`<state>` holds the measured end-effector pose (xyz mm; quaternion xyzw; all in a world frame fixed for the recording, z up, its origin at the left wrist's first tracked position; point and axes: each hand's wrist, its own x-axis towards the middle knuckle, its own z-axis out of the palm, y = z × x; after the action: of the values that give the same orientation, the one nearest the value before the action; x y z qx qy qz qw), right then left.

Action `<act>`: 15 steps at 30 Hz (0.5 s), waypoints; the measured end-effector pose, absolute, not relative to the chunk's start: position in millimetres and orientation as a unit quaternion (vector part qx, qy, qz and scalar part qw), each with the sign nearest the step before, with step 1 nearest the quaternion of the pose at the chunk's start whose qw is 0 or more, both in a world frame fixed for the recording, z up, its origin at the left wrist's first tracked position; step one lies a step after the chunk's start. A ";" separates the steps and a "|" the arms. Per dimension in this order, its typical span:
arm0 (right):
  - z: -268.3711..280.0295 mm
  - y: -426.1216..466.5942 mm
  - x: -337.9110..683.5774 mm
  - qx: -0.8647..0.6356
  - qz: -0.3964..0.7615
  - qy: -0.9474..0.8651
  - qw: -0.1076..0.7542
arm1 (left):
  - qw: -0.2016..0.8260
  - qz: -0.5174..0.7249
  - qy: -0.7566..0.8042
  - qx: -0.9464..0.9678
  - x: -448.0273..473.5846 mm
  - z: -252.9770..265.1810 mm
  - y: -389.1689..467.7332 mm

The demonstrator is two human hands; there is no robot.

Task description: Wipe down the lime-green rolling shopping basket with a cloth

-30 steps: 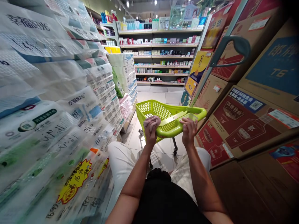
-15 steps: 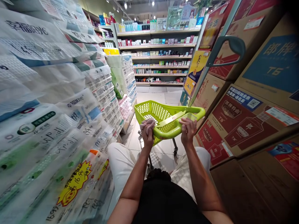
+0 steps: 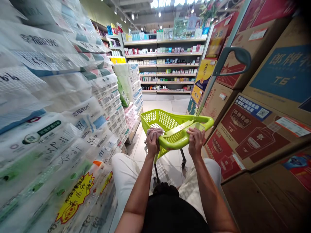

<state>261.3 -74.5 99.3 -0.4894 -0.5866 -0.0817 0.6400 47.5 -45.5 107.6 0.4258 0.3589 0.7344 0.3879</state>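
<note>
A lime-green shopping cart (image 3: 173, 117) with a perforated basket stands on the floor in front of my knees. My left hand (image 3: 153, 145) is closed round a crumpled pinkish-grey cloth (image 3: 155, 132) at the left end of the cart's handle. On the near right side, my right hand (image 3: 195, 140) grips the green handle (image 3: 178, 142), with fingers curled over its top. The cart's basket shows no goods through its holes. Part of the cloth is hidden by my left fingers.
Plastic-wrapped tissue packs (image 3: 55, 123) with handwritten prices are piled on my left. Stacked cartons (image 3: 257, 129) line the right, with a blue-grey looped handle (image 3: 234, 61) on a slanted pole before them. Stocked shelves (image 3: 165, 64) cross the far end of the tiled aisle (image 3: 160, 105).
The view has tilted up slightly, so the shelves and cart sit lower in the picture. Both hands stay at the cart, and the cloth looks flatter on top of my left hand.
</note>
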 end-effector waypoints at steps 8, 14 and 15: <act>92.5 -72.9 265.3 -0.475 -0.085 -0.592 0.645 | 0.352 0.727 0.335 0.485 50.3 94.9 -55.3; 91.7 -70.5 260.5 -0.475 -0.106 -0.589 0.645 | 0.372 0.732 0.365 0.439 52.5 99.0 -52.4; 91.3 -69.9 259.4 -0.476 -0.111 -0.588 0.644 | 0.372 0.720 0.358 0.465 52.4 101.4 -56.8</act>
<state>259.4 -69.9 91.3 -0.4765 -0.5877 -0.1106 0.6444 52.4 -56.8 101.4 0.4645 0.3583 0.7196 0.3715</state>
